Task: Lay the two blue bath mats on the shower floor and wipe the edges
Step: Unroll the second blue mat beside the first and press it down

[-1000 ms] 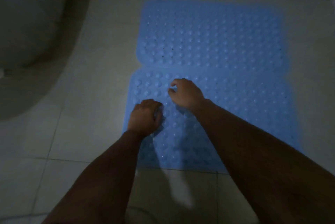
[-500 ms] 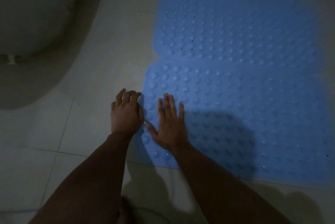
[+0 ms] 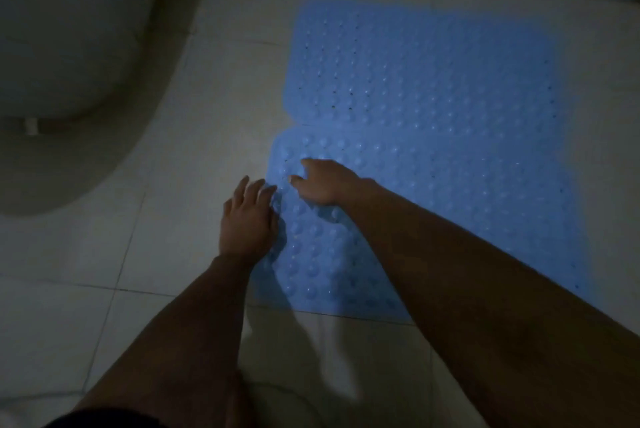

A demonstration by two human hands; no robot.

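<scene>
Two blue bumpy bath mats lie flat on the pale tiled floor, edge to edge. The far mat (image 3: 422,74) is at the top, the near mat (image 3: 450,206) below it. My left hand (image 3: 247,219) lies flat with straight fingers on the near mat's left edge, partly on the tile. My right hand (image 3: 323,181) rests on the near mat close to its far left corner, fingers bent with the tips down on the bumps. Neither hand holds anything. My right forearm covers part of the near mat.
A white toilet bowl (image 3: 69,46) fills the upper left, its base curving toward the mats. Pale floor tiles (image 3: 173,254) surround the mats. The room is dim.
My right hand moved forward along the near mat's left side and its flat fingers bent. My left hand stayed at the mat's left edge with fingers straight.
</scene>
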